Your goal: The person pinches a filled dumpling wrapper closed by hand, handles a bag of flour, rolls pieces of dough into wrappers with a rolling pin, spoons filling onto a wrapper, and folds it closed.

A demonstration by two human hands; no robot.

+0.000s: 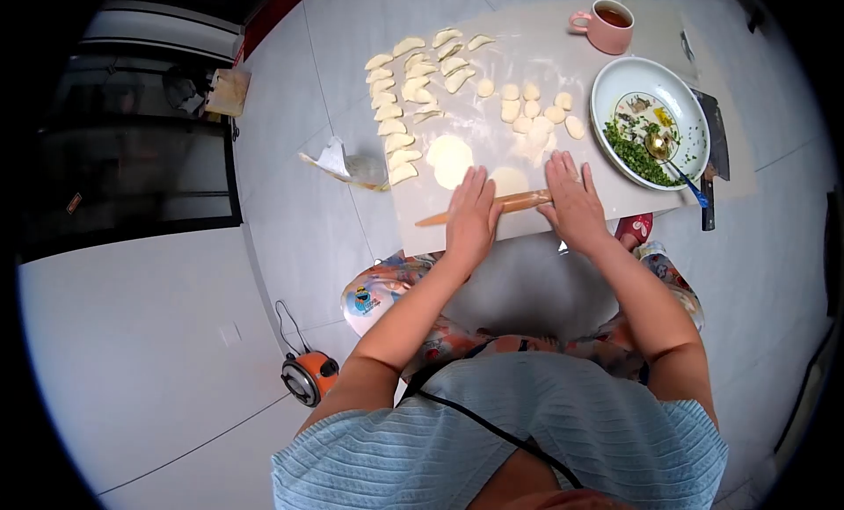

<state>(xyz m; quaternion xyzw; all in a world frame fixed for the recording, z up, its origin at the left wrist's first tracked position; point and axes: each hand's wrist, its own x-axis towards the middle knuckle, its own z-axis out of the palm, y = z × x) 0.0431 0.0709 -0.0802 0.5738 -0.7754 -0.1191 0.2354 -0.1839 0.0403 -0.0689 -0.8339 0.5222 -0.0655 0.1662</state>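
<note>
A wooden rolling pin (524,200) lies across the near part of the floured board (422,236). My left hand (473,213) rests on its left part, fingers stretched forward. On its right end lies my right hand (571,198), also with fingers extended. Between the hands, a flat dough round (508,181) shows just beyond the pin. Rolled wrappers (450,160) lie beyond my left hand. Small dough pieces (531,123) are grouped beyond my right hand. Several folded dumplings (397,142) stand in rows at the board's left.
A white bowl (605,81) with chopped greens and a spoon (675,171) sits at the right, beside a cleaver (716,141). A pink mug (608,37) stands at the back. An orange appliance (313,375) is on the floor at the lower left.
</note>
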